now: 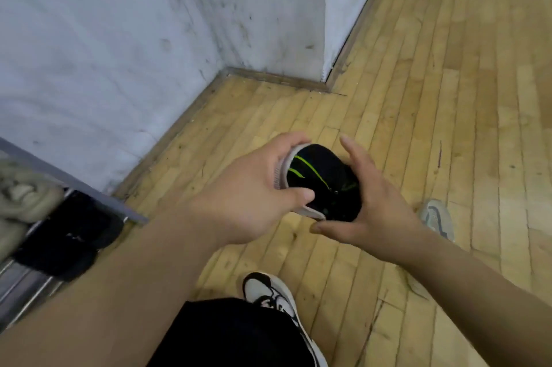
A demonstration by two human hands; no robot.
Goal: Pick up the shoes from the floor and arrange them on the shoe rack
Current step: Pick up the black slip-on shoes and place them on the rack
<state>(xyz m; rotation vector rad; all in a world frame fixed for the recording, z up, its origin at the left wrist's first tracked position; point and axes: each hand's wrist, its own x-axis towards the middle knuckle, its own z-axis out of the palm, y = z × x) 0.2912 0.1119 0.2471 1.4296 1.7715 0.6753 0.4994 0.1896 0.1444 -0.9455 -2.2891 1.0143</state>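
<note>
The left hand (pixel 248 196) grips the black shoe (pixel 325 184) by its sole.

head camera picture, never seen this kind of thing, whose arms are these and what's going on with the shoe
There is no machine here: a person wears a camera on the head, so you look down along their own arms. The left hand grips a black shoe with green stripes by its pale sole. The right hand, fingers spread, is close beside that shoe. At lower left is the shoe rack, carrying dark shoes and beige ones. A grey shoe lies on the wooden floor. The black and white sneaker at the bottom looks like the person's own foot.
</note>
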